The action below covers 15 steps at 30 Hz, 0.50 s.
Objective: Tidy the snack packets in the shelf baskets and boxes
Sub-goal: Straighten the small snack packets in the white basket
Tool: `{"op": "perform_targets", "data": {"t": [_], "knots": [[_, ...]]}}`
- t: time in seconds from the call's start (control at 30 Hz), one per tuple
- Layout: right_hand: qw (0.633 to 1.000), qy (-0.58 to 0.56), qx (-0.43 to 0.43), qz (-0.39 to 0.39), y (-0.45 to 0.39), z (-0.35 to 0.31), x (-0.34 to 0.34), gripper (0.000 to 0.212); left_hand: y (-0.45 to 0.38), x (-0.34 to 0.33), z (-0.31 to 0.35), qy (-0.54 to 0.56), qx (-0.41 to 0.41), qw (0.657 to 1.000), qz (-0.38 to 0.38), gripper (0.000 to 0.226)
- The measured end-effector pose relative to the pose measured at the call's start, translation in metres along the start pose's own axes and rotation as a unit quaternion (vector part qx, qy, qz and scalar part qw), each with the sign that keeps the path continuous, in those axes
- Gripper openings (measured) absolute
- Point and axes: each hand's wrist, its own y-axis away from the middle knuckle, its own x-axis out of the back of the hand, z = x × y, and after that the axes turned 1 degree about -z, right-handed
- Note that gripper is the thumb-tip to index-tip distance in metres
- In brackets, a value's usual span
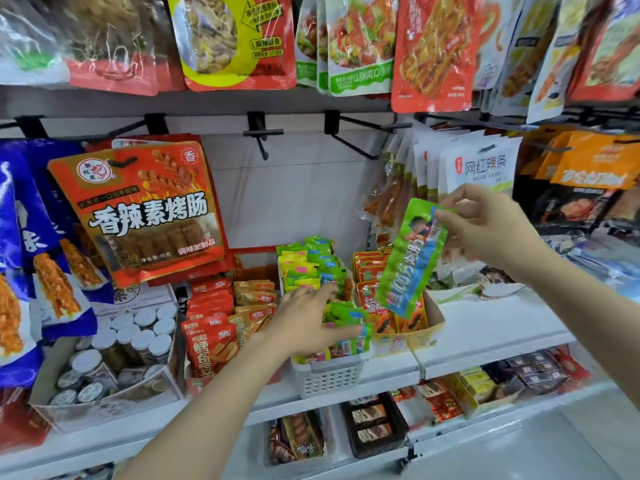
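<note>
Overhead, the right hand [491, 230] is pinching a green packet [410, 258] by its corner above the white basket [329, 375]; the left hand [304, 317], fingers loosely spread, is pressing packets there, possibly spilling them

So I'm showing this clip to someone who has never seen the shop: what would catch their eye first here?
Probably the green snack packet that the right hand pinches by its top edge, hanging in mid-air above the cardboard box of orange packets. Next, the left hand reaching into the white basket of green and yellow packets at the shelf's middle. The big red sausage-snack bag hanging at upper left also stands out.
</note>
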Motion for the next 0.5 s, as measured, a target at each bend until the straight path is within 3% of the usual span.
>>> {"op": "perform_targets", "data": {"t": [0.07, 0.13, 0.23, 0.3, 0.4, 0.5], "knots": [[1.000, 0.011, 0.000, -0.007, 0.002, -0.002, 0.004, 0.012, 0.002, 0.007, 0.013, 0.088, -0.001, 0.996, 0.014, 0.101], [1.000, 0.005, -0.012, -0.016, 0.003, -0.004, 0.004, 0.012, 0.009, 0.010, 0.029, 0.249, -0.018, 0.968, 0.033, 0.093], [0.999, -0.025, -0.031, -0.011, 0.003, -0.010, 0.002, 0.012, 0.018, 0.004, 0.049, 0.460, -0.029, 0.887, 0.018, 0.039], [0.996, -0.068, -0.053, -0.008, 0.002, -0.014, 0.001, 0.012, 0.024, -0.001, 0.055, 0.541, -0.005, 0.840, 0.035, 0.016], [0.989, -0.120, -0.089, -0.017, -0.001, -0.018, -0.002, 0.011, 0.031, -0.007, 0.056, 0.629, 0.036, 0.774, 0.064, 0.016], [0.985, -0.135, -0.106, -0.027, -0.005, -0.018, -0.005, 0.009, 0.037, -0.007, 0.055, 0.659, 0.046, 0.747, 0.079, 0.009]]}}
